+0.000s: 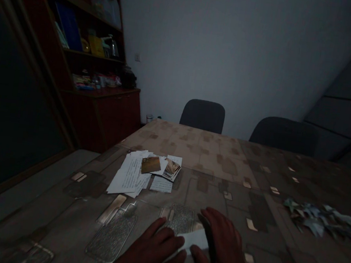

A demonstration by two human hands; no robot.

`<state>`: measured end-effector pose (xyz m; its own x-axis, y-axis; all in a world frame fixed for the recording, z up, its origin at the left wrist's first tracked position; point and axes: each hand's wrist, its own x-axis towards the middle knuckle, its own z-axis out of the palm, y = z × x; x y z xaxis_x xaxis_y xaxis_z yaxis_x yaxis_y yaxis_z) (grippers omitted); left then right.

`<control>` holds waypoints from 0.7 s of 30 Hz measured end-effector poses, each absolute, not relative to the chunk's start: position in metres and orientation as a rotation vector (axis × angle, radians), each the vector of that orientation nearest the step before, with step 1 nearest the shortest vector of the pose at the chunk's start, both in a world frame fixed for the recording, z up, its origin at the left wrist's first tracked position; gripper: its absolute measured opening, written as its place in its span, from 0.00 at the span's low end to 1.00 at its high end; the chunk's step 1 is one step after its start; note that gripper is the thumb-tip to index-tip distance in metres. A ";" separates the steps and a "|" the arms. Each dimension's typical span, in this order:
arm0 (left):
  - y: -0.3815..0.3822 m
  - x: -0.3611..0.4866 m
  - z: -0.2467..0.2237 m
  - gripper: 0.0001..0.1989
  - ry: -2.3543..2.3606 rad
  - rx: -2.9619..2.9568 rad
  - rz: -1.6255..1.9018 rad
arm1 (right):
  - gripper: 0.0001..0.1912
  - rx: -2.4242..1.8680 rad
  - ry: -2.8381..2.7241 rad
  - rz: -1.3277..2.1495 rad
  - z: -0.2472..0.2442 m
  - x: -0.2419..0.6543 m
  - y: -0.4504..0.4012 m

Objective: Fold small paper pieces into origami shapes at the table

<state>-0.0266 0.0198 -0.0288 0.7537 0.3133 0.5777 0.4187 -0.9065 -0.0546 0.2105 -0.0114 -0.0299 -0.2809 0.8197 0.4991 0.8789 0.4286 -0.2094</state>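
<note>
A small white piece of paper, seemingly folded, is between my two hands just above or on the table near its front edge. My left hand has curled fingers, and its fingertips meet the paper's left end. My right hand grips the paper's right side, thumb in front and fingers behind. Part of the paper is hidden by the fingers. Farther out lies a stack of printed sheets, with a brownish picture card and another picture card on top.
A patterned cloth covers the table. At the right lies a heap of folded or crumpled paper pieces. Beyond the far edge stand two dark chairs. A red-brown cabinet with loaded shelves is at the left. The room is dim.
</note>
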 end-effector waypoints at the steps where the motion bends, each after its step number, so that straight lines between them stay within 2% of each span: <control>1: 0.020 -0.026 -0.029 0.06 -0.587 -2.763 -0.876 | 0.38 -1.438 -2.168 -0.137 -0.034 0.208 -0.011; 9: 0.020 -0.027 -0.025 0.06 -0.556 -2.739 -0.911 | 0.43 -1.490 -2.166 -0.083 -0.043 0.216 -0.011; 17: 0.020 -0.028 -0.021 0.07 -0.549 -2.741 -0.865 | 0.37 -1.583 -2.076 -0.029 -0.042 0.233 -0.008; 21: 0.019 -0.025 -0.022 0.09 -0.573 -2.734 -0.844 | 0.38 -1.579 -2.146 -0.028 -0.042 0.237 -0.007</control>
<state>-0.0254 0.0187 -0.0221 0.7587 0.2990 0.5788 0.4275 -0.8989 -0.0960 0.2373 -0.0071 -0.0421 -0.2250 0.8966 0.3814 0.9062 0.3364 -0.2561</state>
